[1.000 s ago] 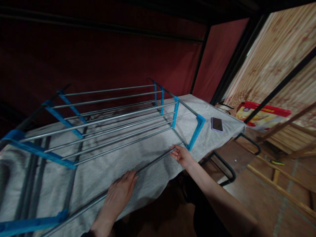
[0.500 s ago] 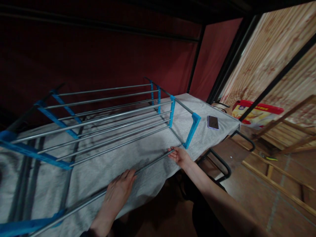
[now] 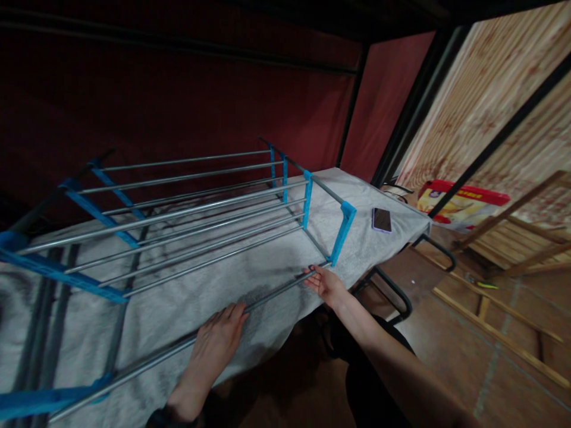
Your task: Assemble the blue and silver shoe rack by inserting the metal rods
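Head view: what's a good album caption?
Left hand and right hand on a rod; rack and phone on gray cloth.

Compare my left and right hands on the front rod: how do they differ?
Placement: the left hand is farther along the rod, while the right hand is near its right end, close to the blue bracket.
Pose: the left hand lies over the rod, back upward; the right hand has its fingers curled at it.
Cover: a dark sleeve shows near the left wrist; the right forearm looks bare.
Shared: both touch the same rod.
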Demonstrator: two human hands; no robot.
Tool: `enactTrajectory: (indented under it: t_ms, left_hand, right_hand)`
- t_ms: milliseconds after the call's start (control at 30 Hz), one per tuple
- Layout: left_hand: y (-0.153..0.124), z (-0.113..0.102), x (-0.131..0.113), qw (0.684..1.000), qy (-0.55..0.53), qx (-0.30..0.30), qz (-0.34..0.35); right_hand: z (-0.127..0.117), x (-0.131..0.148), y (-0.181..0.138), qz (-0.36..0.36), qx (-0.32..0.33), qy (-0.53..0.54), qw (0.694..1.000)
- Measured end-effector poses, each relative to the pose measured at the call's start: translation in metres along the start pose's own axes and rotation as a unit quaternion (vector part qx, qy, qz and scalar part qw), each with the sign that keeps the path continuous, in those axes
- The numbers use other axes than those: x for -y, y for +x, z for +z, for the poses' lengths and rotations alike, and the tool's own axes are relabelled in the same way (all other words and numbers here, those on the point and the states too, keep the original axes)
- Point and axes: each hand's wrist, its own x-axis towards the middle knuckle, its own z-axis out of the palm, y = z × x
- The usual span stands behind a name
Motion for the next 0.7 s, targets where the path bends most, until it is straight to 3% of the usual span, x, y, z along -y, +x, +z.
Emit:
enactTrajectory:
  t_ms: [300,467,567,633,700]
  left_hand:
    - [0.001,-0.004,-0.001,1.000,-0.001,0.011,-0.003]
    - [0.003,-0.007,-0.003,1.000,-0.011,0.015,-0.002]
    - [0.004,-0.010,-0.005,1.000,-0.010,0.021,-0.007]
    - [0.004,-0.011,-0.006,1.000,-0.010,0.020,-0.010]
    - [0.004,-0.011,-0.007,1.000,-0.013,0.015,-0.012]
  right_hand:
    - [-0.001,0.003,0.000,0.005,0.006,-0.013,1.000]
    - [-0.007,0.011,-0.009,0.050,0.036,-0.088,0.994]
    - [-0.020,0.025,-0.014,0.038,0.071,-0.274,0.958]
    - [-0.033,0.040,-0.015,-0.028,0.029,-0.396,0.917]
    - [-0.046,0.055,-0.013,-0.096,-0.054,-0.441,0.891]
